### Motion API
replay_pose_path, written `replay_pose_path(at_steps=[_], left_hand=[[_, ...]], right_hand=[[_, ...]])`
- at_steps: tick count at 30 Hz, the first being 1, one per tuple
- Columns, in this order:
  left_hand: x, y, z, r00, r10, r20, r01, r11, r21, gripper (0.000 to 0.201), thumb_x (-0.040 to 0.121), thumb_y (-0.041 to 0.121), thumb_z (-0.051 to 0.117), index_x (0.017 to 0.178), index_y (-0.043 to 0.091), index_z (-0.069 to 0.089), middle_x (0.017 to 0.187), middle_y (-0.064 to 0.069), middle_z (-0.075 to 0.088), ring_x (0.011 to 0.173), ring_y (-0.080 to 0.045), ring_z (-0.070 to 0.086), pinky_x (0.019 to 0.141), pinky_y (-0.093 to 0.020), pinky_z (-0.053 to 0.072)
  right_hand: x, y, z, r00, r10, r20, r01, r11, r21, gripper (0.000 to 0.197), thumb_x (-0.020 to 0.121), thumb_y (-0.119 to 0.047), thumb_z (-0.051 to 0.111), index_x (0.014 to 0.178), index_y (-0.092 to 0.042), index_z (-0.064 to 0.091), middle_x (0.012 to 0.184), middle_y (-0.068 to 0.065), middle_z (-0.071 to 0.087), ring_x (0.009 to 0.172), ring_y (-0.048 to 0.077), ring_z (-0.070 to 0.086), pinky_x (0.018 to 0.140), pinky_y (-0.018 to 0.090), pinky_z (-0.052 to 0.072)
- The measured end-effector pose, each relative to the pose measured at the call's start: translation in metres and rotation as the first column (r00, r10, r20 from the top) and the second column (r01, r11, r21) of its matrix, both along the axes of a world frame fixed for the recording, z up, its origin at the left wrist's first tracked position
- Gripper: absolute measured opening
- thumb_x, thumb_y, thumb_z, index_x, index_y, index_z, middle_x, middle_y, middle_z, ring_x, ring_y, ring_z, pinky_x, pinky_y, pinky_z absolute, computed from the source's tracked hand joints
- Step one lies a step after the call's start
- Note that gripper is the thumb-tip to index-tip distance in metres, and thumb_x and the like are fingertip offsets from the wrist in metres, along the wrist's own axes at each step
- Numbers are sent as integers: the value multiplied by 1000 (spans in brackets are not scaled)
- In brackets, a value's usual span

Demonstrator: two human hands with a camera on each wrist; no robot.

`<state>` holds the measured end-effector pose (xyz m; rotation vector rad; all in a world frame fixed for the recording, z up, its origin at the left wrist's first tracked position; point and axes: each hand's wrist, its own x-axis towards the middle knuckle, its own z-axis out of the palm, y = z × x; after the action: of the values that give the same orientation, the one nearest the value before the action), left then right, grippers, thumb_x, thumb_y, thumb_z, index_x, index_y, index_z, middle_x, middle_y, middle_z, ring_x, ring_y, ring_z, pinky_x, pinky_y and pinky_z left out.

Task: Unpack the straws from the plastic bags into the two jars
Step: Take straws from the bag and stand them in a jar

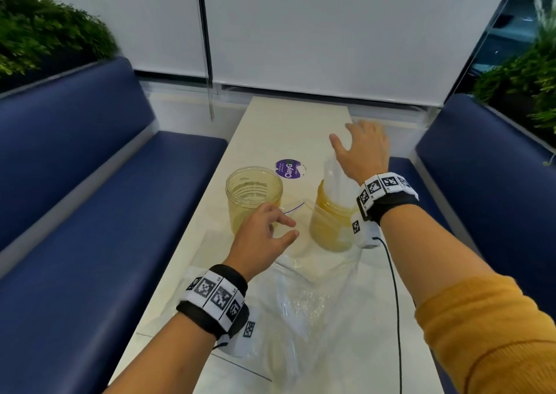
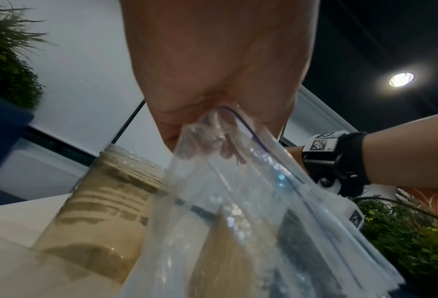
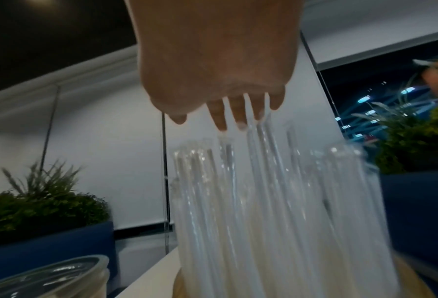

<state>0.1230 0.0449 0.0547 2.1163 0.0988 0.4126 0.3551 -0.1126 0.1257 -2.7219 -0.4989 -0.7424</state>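
Two yellowish clear jars stand on the white table (image 1: 270, 128). The left jar (image 1: 254, 195) (image 2: 103, 205) holds nothing. The right jar (image 1: 331, 225) is packed with clear straws (image 1: 337, 180) (image 3: 263, 201) standing upright. Above their tops my right hand (image 1: 361, 146) (image 3: 228, 113) is spread flat, its fingertips (image 3: 221, 125) touching the straw ends. Beside the left jar, my left hand (image 1: 264, 234) (image 2: 212, 125) pinches the zip edge of a clear plastic bag (image 1: 301, 297) (image 2: 238, 211) that drapes toward me over the table. I cannot tell whether that bag holds straws.
A round purple sticker (image 1: 288, 169) lies behind the jars. A second flat bag (image 1: 249, 360) lies near the table's front edge. Blue benches (image 1: 105, 213) run along both sides, with plants behind them. A black cable (image 1: 394, 288) hangs from my right wrist.
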Motion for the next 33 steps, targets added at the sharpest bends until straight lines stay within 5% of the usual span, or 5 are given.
replay_pose_path(at_steps=[4,13,24,29,33], left_hand=[[-5,4,3,1000,8,-4,-8,1000,20,11,85,31,77,95,26,74,101,14,57,67,0,48,69,-22,46],[-9,1,8,999,-44,-32,45,998,45,32,81,4,64,107,22,71,110,12,61,74,-18,56,80,-39,55],[-15,-4,9,998,-58,-39,61,995,78,47,77,-2,64,119,20,68,118,11,60,80,-17,58,83,-35,54],[-17,-8,11,995,-71,-66,81,983,162,59,75,2,63,131,22,62,133,13,56,101,-10,53,94,-27,47],[-16,-12,14,994,-92,-58,103,968,229,73,70,1,61,140,23,55,145,12,49,130,-10,43,106,-32,42]], right_hand=[[7,-5,-29,937,-17,-350,-57,978,-200,53,105,-43,21,130,-7,50,123,19,64,111,37,60,99,47,45],[-4,12,-26,999,-34,6,35,985,-172,47,103,-37,31,145,-20,46,150,11,44,143,32,33,121,53,12],[-12,-25,-24,903,-58,-427,14,994,-106,58,105,-45,28,142,-2,40,140,21,50,131,40,44,108,53,36],[-48,-26,25,976,91,-196,-94,996,-6,51,103,-44,39,138,-8,51,136,16,55,125,33,50,108,46,35],[-105,-7,62,959,217,-182,-214,976,33,34,98,-35,45,91,-13,71,87,7,69,80,26,64,72,34,52]])
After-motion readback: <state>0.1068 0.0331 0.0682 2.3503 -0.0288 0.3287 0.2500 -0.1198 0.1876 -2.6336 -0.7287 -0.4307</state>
